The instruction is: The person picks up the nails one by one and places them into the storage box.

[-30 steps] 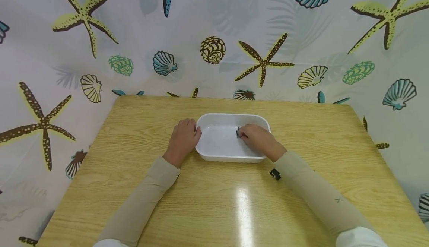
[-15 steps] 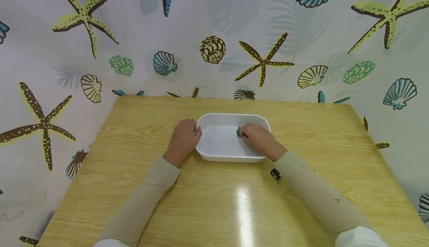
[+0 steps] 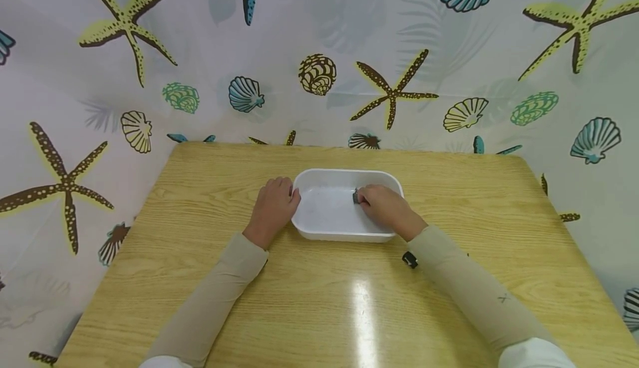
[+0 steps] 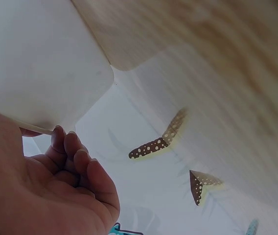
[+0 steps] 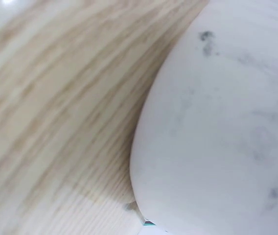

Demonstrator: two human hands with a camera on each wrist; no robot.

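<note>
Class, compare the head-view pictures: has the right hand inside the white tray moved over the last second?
No. The right hand sits in the same spot in the white tray, gripping the small dark scrubber, measured against the tray's rim.

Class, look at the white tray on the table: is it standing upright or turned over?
Upright. The tray shows its open hollow upward, and the right hand reaches inside it.
</note>
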